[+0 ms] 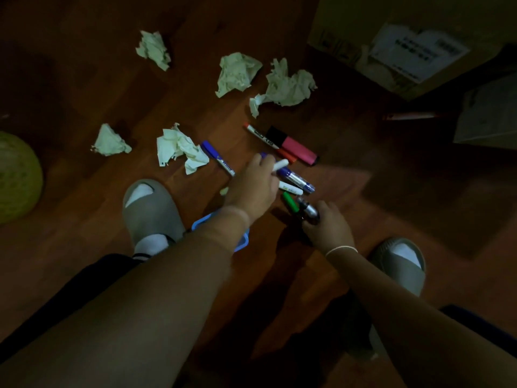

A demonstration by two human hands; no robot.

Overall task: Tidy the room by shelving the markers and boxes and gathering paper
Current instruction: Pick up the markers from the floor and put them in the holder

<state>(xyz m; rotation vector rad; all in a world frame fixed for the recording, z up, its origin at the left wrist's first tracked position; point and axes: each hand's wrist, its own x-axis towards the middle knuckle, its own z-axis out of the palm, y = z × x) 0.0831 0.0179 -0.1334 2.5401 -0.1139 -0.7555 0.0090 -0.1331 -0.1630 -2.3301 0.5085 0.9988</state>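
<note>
Wooden floor point(84, 88) carries scattered markers point(296, 147) and crumpled paper point(237, 72). Marker gathering is underway: left hand point(251, 186) pinches a white pen point(280, 165), right hand point(327, 225) grips a dark marker point(307, 210). Next, scoop up the rest.

Dim interior, lit weakly from above, with a reddish-brown wooden plank floor point(84, 88) filling nearly the whole view and falling into deep shadow toward the upper left and lower edges. At the left edge, part of a rounded yellow-green woven object point(16, 177) resting on the floor; identity not discernible. Faint sheen along the boards at centre, a broad dark shadow across the boards at right, no walls or windows within view.
</note>
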